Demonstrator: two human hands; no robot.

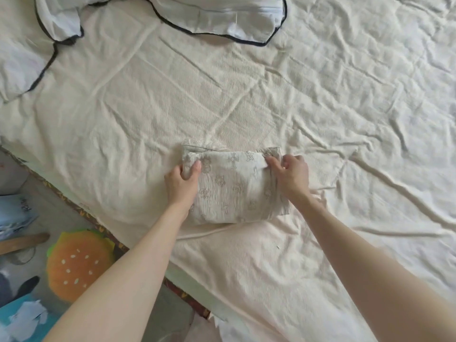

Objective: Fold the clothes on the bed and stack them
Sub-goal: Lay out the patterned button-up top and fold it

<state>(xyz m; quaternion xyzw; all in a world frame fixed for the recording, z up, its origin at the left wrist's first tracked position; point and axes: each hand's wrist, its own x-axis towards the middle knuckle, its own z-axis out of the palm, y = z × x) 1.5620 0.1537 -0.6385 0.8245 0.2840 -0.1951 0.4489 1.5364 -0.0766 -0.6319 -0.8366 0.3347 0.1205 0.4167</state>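
Folded cloth [229, 186] mid-bed [345, 95], light, soft, floppy: your left hand [181, 180] and right hand [292, 175] fingers pinch its far corners; support underneath or folds likely slump.

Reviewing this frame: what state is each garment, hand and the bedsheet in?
Patterned garment: folded into a compact bundle, gripped at both ends.
Left hand: grips the bundle's left end.
Right hand: pinches its right end.
White black-trimmed garment: unfolded, crumpled.
Bedsheet: wrinkled.
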